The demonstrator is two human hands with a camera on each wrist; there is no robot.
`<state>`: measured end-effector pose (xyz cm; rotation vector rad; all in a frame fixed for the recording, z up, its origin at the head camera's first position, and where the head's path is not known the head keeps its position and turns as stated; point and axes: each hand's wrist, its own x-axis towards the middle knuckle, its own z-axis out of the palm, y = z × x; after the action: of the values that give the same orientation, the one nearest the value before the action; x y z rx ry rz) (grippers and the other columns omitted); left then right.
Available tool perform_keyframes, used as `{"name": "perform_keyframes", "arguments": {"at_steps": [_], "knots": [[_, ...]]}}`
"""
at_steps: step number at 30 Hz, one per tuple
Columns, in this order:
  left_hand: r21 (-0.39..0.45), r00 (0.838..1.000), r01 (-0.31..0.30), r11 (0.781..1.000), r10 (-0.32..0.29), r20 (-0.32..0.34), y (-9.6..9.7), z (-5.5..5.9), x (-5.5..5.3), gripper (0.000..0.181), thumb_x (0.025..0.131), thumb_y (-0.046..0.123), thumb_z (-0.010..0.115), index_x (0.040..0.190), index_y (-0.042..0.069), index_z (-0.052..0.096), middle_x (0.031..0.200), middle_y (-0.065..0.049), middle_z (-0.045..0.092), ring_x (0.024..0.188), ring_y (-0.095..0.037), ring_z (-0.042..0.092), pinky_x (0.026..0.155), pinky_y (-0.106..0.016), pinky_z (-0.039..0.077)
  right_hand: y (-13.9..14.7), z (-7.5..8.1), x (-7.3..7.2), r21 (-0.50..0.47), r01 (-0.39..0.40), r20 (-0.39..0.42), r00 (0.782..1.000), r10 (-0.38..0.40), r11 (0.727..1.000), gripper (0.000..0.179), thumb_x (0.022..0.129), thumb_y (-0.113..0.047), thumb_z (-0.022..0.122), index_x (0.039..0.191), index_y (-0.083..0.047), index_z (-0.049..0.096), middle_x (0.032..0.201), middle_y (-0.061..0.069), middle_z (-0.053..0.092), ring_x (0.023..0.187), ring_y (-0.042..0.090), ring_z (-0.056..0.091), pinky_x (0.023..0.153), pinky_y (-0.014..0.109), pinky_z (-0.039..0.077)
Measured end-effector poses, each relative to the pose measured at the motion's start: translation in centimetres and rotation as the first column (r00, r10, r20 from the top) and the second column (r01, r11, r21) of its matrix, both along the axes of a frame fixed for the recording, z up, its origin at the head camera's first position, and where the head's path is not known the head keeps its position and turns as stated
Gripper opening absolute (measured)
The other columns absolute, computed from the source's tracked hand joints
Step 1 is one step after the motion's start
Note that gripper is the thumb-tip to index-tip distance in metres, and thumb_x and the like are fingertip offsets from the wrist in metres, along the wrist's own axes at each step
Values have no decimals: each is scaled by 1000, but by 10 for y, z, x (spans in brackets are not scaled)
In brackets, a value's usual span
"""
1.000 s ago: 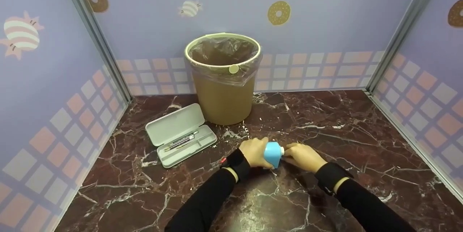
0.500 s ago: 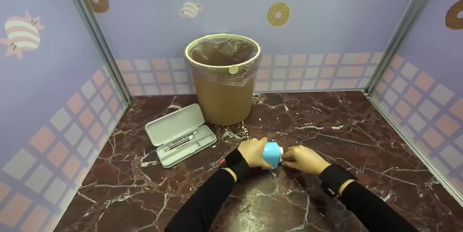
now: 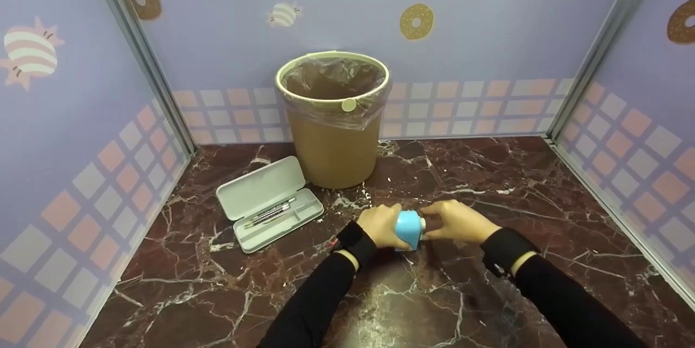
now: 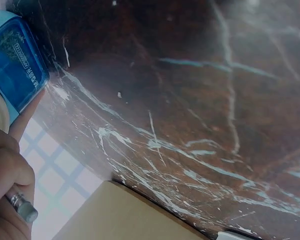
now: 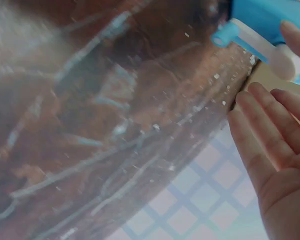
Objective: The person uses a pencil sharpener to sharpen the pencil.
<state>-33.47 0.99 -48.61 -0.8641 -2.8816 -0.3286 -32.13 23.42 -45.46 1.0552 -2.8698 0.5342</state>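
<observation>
My left hand (image 3: 381, 226) grips a blue crank pencil sharpener (image 3: 407, 228) near the middle of the table. The left wrist view shows its clear blue drawer (image 4: 20, 60), with shavings inside. A pencil's eraser end (image 4: 25, 209) sticks out from the curled fingers there; the rest of the pencil is hidden. My right hand (image 3: 461, 221) is at the sharpener's crank side, thumb and forefinger spread. In the right wrist view the white crank arm (image 5: 255, 37) and its blue knob (image 5: 222, 38) stand apart from the straight fingers (image 5: 270, 125), with the thumb close by the hub.
A tan lined bin (image 3: 336, 141) stands against the back wall. To its front left lies an opened pale pencil case (image 3: 260, 188) with several pencils (image 3: 271, 212) in it. White specks dot the marbled table (image 3: 488, 174). Patterned panels enclose the back and sides.
The right hand's fingers have gone from curled at the crank to spread apart, and the hand sits slightly higher. The left hand keeps hold of the pencil sharpener in about the same place.
</observation>
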Motion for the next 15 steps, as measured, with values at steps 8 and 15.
{"name": "perform_keyframes", "arguments": {"at_steps": [8,15], "knots": [[-15,1000,-14,1000,14,5,11,0,-8,76,63,63,89,112,13,62,98,-6,77,83,-25,76,68,-40,60,-5,14,-4,54,20,-29,999,-18,998,64,76,-32,89,125,5,69,119,23,74,105,38,73,92,50,58],[-38,1000,-11,999,12,22,20,1,-12,77,65,66,87,115,13,62,102,-6,77,87,-25,76,72,-40,61,-9,18,-10,111,8,-35,999,-4,994,59,76,-28,89,122,4,71,111,18,77,92,30,75,80,42,60]]}}
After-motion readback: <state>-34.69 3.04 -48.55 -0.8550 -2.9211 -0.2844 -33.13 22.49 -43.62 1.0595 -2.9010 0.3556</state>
